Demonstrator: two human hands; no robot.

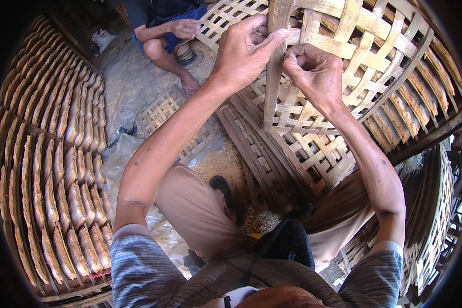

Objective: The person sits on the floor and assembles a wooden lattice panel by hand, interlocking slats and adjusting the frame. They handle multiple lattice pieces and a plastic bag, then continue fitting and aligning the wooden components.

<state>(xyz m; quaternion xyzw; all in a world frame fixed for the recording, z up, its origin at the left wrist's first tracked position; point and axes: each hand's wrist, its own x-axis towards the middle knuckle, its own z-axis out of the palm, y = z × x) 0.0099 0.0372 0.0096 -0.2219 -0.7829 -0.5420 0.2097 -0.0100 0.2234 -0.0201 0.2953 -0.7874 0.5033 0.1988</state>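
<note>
Up close, my left hand [244,49] grips the broad bamboo strip [273,77] of the woven bamboo tray [339,66], thumb pressed along it, while my right hand [313,69] pinches a thin strip beside it (another person [167,31] sits far left).

The single head-worn fisheye looked steeply down, close over the woven bamboo panel [313,102] at twelve o'clock, forearms entering from six.

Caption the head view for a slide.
Left hand and right hand grip a bamboo strip on a woven panel.
</note>
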